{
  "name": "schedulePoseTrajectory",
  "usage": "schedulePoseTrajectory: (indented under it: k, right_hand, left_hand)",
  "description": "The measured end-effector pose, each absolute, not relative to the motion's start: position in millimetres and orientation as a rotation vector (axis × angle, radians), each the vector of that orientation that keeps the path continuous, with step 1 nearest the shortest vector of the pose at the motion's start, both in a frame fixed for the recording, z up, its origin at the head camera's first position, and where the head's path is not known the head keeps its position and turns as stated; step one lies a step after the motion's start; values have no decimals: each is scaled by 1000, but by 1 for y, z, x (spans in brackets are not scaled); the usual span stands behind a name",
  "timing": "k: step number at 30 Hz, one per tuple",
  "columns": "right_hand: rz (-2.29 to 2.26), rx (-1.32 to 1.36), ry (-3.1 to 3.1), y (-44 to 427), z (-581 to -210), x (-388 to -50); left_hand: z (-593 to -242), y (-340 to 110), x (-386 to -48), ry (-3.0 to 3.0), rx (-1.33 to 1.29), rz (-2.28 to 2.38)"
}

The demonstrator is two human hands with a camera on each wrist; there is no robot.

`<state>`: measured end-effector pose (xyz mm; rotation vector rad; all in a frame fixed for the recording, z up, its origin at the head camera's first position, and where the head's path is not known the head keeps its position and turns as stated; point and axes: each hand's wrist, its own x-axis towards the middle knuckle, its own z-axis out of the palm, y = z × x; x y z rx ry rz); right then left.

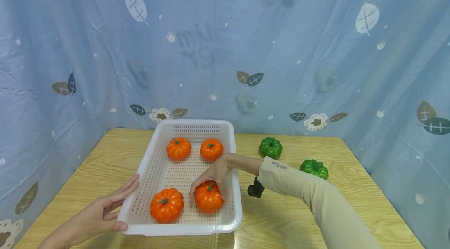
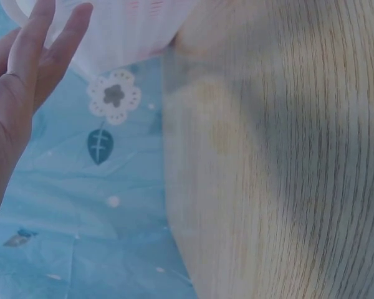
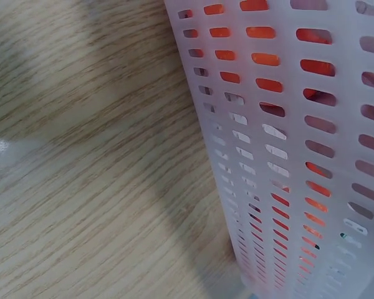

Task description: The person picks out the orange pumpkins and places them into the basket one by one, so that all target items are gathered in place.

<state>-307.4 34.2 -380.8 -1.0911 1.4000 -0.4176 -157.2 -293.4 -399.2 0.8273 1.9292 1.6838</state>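
Note:
A white perforated plastic basket (image 1: 175, 229) stands on the wooden table with several small orange pumpkins inside. In the head view my right hand (image 1: 219, 173) reaches over the basket's right wall and grips the front right orange pumpkin (image 1: 208, 201) from above, fingers curled round its sides. My left hand (image 1: 105, 212) touches the basket's front left rim with fingers fairly straight. Beside the gripped one sits another orange pumpkin (image 1: 166, 206); two more, a pumpkin (image 1: 179, 148) and a pumpkin (image 1: 211, 149), lie toward the back. The right wrist view shows mainly the basket wall (image 3: 287, 137), which hides the right hand.
Right of the basket, a green pumpkin (image 1: 270, 148) and a second green pumpkin (image 1: 314, 169) lie on the wooden table (image 1: 281, 221), the latter partly behind the right sleeve (image 1: 309, 190). A blue patterned curtain (image 1: 225, 54) surrounds the table's back and sides.

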Motion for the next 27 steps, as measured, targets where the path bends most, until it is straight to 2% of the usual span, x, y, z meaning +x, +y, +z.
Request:
schedulePoseTrajectory:
  k: [14, 19, 23, 27]
  right_hand:
    - [-420, -1060, 1438, 42, -377, -315]
    - [-366, -1111, 1485, 45, -376, -314]
    - [-339, -1194, 1574, 52, -364, -313]
    - [-507, -1252, 1648, 65, -344, -310]
  left_hand:
    - [-399, -290, -165, 1929, 816, 1684]
    - [-408, -292, -167, 1879, 923, 1707]
    - [-414, -292, -166, 1883, 980, 1676]
    - [-409, -297, -161, 2111, 983, 1502]
